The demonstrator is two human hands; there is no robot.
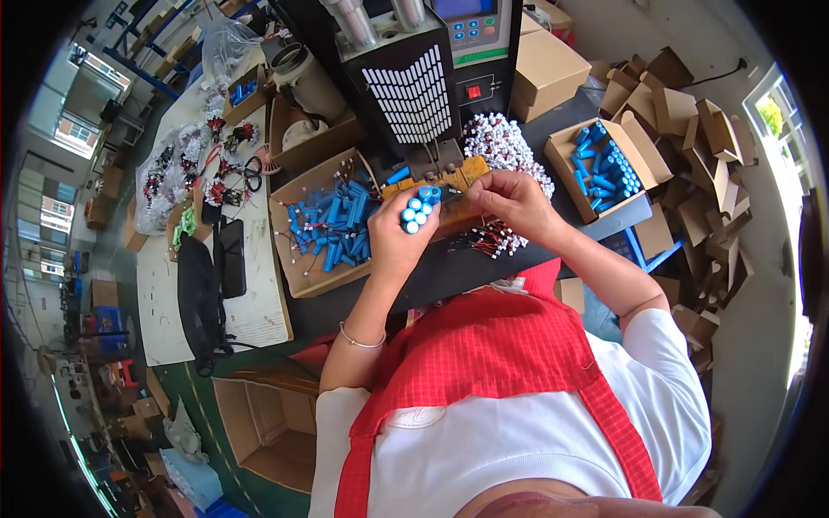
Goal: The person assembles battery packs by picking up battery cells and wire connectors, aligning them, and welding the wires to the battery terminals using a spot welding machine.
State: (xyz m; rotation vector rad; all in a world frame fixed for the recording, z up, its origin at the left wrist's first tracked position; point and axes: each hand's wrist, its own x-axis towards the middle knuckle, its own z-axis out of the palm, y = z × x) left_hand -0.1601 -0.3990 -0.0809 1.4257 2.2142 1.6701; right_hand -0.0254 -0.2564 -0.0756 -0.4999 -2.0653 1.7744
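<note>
So the left hand point(393, 235) has a full grip on a bunch of blue cells point(416, 213), fingers wrapped around them and a cluster of pale round ends facing up. They're right in front of the black machine point(401, 99), just above the black desk point(423, 281). The right hand point(518, 202) is up beside the yellow block point(466, 173) at the machine's base, thumb and fingertips brought close together in a pinch — can't tell if that grip is actually on anything, it's too small to see. Also, 1 loose blue cell point(397, 175) lies at the left end of that block. To the left of the hands there's an open cardboard box point(324, 285) full of wired blue cells point(345, 211) lying every which way, and over on the right a smaller carton point(646, 148) with more blue cylinders point(615, 173), some of them standing in a tidy group. Behind the right hand sits a big heap of white connectors point(505, 142), with a small bundle of red and black leads point(494, 239) on the near side of that arm. Further left, a pale board point(160, 293) holds a phone point(233, 259) and a black pouch point(197, 302) — pretty crowded setup.
</note>
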